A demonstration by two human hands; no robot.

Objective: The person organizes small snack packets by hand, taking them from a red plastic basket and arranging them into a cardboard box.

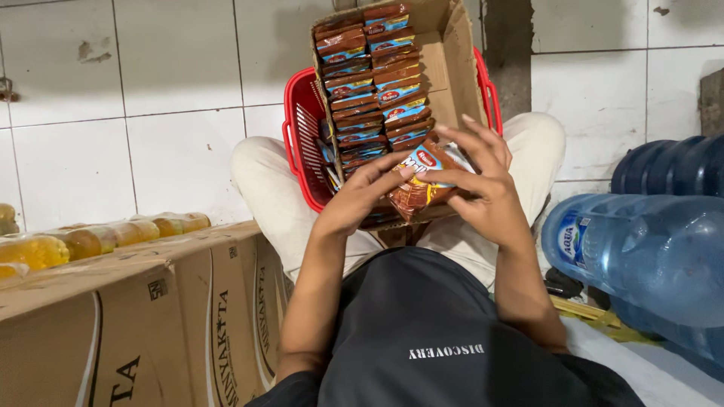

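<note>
Sachets: brown foil sachet bundle (424,179), held between our hands.
Left grip (362,197): fingers curled round the bundle's left end.
Right grip (483,177): fingers closed over its right end.
Box: open cardboard box (452,68) of sachets, on red plastic basket (302,136).

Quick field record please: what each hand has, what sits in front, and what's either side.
left hand: grips stack of brown snack sachets
right hand: grips same stack, fingers spread
front: open cardboard box with rows of brown sachets, resting in red plastic basket
left side: brown cartons topped with yellow oil bottles
right side: blue water jugs
</note>
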